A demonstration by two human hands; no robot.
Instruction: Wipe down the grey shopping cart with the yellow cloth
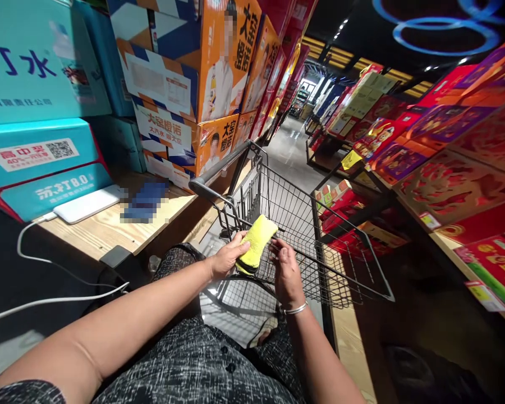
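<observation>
A folded yellow cloth [258, 241] with a dark lower edge is gripped at its left side by my left hand [228, 257], the thumb lying on top. My right hand [288, 274], with a silver bracelet on its wrist, is just right of the cloth. Its fingers are apart and slightly bent, and I see nothing held in them. Both hands are over the near part of a black wire shopping cart [297, 205], whose handle [223, 163] slants up at the left.
A wooden shelf [151, 233] on the left carries stacked drink cartons [168, 134], teal boxes [54, 191], a white device [88, 205] with a white cable [59, 261], and a blurred dark-blue item [145, 202]. Red gift boxes [467, 163] line the right. An aisle [286, 132] runs ahead.
</observation>
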